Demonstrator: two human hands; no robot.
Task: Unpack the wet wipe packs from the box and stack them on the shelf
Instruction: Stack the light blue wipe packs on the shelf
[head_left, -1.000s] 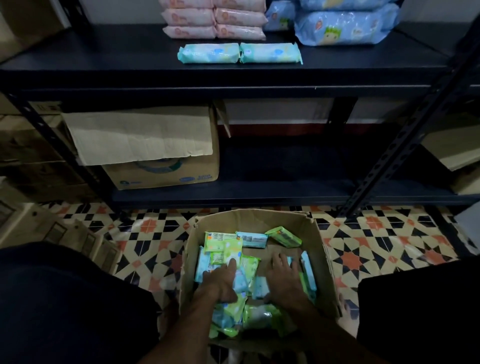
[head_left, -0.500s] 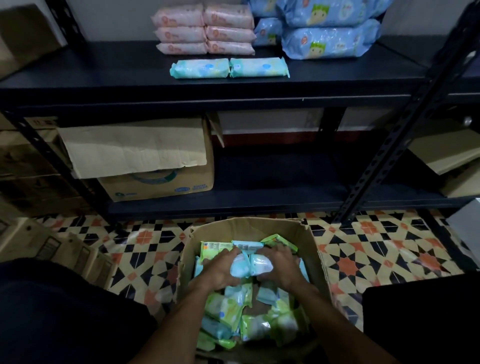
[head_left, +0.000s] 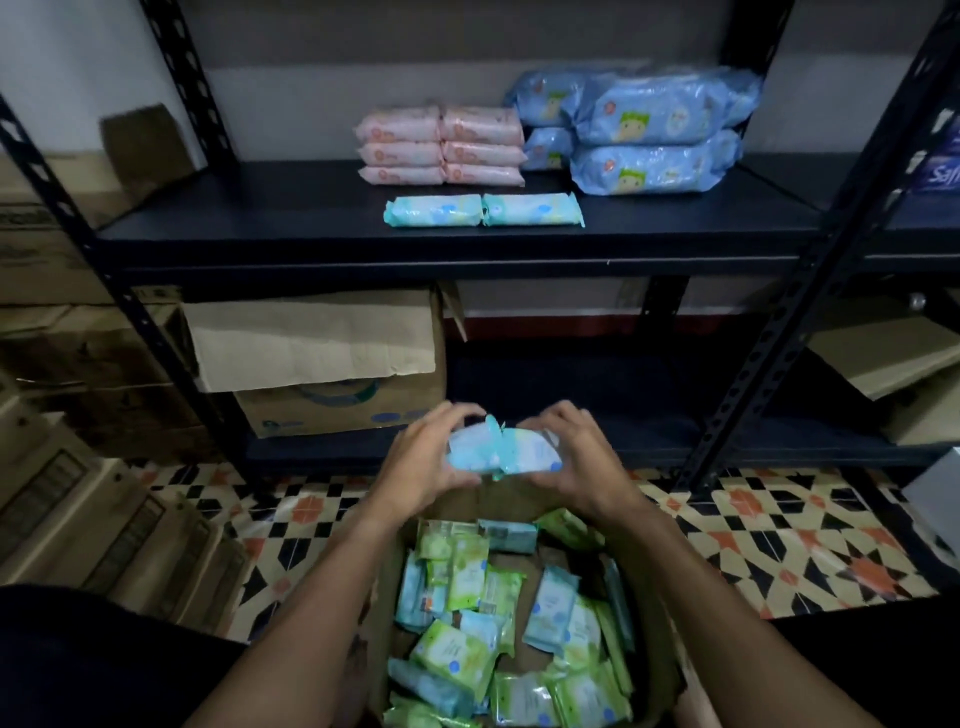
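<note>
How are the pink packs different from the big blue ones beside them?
The pink packs are pink; the blue packs are light blue with a green cartoon figure. Each blue pack is longer and fatter than a pink pack. The pink packs sit in two columns of three; the blue packs are piled two high. Both are soft wrapped packs on the same shelf.
</note>
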